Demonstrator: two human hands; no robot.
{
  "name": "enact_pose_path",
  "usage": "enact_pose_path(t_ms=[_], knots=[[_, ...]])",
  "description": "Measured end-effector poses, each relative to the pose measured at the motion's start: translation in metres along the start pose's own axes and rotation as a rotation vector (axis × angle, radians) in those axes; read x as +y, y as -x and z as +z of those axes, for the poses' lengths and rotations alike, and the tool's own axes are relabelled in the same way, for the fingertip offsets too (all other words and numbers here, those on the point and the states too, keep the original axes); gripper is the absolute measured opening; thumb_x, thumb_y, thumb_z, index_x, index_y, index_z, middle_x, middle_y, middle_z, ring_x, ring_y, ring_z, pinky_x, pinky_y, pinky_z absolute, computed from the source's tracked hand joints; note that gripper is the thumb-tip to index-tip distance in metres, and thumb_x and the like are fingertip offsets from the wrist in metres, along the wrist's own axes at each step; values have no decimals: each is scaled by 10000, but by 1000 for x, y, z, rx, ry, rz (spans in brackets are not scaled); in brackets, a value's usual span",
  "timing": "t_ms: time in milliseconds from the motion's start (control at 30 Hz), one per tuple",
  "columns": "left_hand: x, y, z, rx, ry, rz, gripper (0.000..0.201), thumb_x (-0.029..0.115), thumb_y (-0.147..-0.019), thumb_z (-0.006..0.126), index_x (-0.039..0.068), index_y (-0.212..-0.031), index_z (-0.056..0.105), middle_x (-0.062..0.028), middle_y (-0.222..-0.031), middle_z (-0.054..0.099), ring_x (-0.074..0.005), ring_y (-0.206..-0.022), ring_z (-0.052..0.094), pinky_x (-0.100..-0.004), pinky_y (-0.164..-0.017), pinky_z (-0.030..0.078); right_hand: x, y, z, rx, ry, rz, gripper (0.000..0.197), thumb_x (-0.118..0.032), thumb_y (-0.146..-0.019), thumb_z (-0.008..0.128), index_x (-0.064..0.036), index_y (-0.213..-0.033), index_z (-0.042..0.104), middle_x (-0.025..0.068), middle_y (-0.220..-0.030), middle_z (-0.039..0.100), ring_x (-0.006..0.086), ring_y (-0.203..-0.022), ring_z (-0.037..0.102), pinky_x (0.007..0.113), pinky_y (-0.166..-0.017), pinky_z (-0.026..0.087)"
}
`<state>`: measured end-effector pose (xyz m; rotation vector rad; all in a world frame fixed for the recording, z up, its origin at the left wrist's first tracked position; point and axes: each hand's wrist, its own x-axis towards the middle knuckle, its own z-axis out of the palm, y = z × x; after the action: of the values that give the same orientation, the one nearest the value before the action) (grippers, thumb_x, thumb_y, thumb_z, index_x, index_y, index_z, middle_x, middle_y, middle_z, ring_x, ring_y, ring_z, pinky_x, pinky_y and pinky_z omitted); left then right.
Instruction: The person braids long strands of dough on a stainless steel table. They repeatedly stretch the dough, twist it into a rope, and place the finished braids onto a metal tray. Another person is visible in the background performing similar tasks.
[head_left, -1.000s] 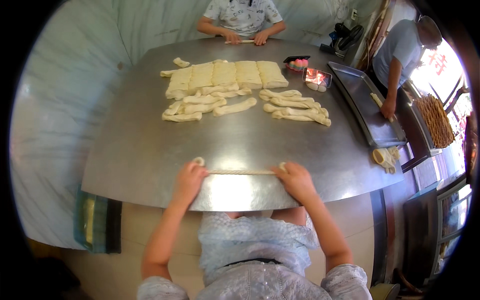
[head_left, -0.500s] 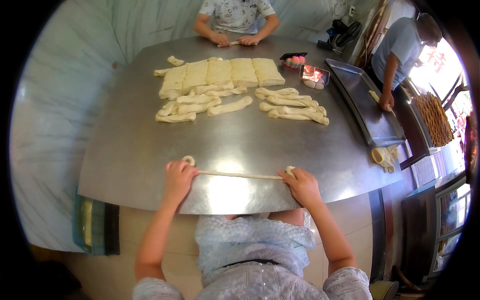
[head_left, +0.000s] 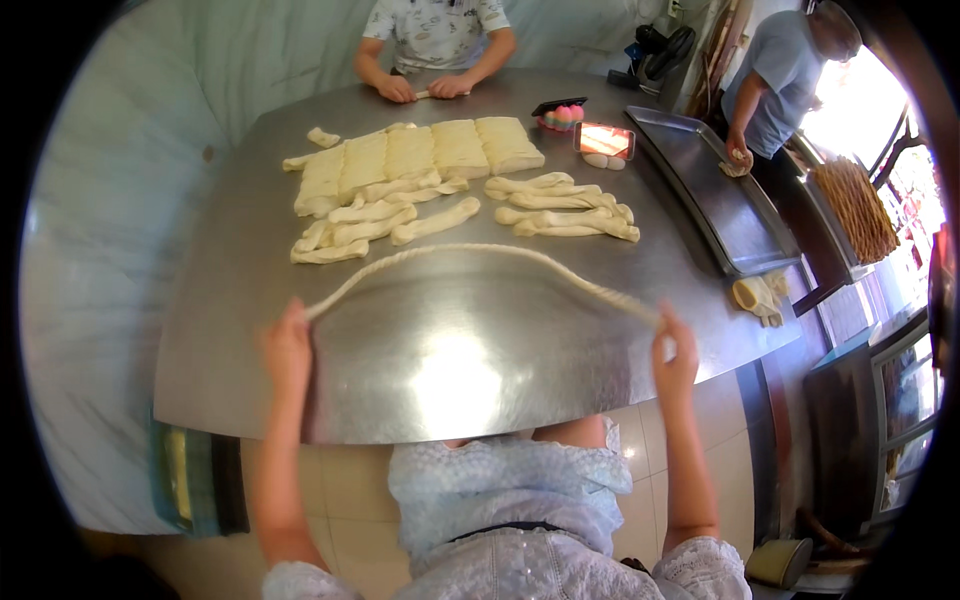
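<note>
A long, thin dough rope (head_left: 455, 249) arches away from me above the metal table (head_left: 250, 370), its surface showing a twist. One end is pinched in my left hand (head_left: 288, 345); the other end is gripped by my right hand (head_left: 677, 350). Both hands are raised wide apart and slightly smeared by motion. Beyond the arch lie several short dough strips (head_left: 435, 221) on the left and another group of dough strips (head_left: 570, 222) on the right. Behind them rests a large slab of dough (head_left: 410, 160) cut into broad sections.
At the far side, a person (head_left: 435, 50) handles a small dough piece. A phone (head_left: 604, 141) leans near the metal tray (head_left: 710, 190) on the right. Another person (head_left: 785, 80) stands beyond it, near a rack of browned sticks (head_left: 855, 212). Pale gloves (head_left: 760, 298) lie at the right edge.
My hands have moved apart and up off the tabletop. The dough rope, straight and short before, now is much longer and bows outward. My view has shifted slightly right.
</note>
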<state>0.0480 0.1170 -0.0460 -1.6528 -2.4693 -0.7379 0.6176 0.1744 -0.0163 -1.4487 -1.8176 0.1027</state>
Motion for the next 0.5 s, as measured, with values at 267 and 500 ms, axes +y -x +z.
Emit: enact_pose_path(t_ms=[267, 500], knots=[[41, -9, -7, -213, 249, -158, 275, 191, -1007, 560, 38, -1212, 660, -144, -1148, 697, -325, -1118, 624, -442, -978, 476, 32, 20, 74, -89, 583, 121, 565, -301, -987, 558, 40, -1429, 471, 257, -1538, 415, 409, -1465, 338, 674, -1148, 248], [34, -1, 55, -11, -307, -46, 533, 325, -1023, 499, 42, -1474, 471, -235, -1559, 388, -403, -1458, 327, -511, -1187, 279, 71, -60, 76, 9, 442, 1, 429, -249, -971, 604, -23, -1335, 589, 140, -1086, 634, 332, -1049, 584, 492, -890, 469]])
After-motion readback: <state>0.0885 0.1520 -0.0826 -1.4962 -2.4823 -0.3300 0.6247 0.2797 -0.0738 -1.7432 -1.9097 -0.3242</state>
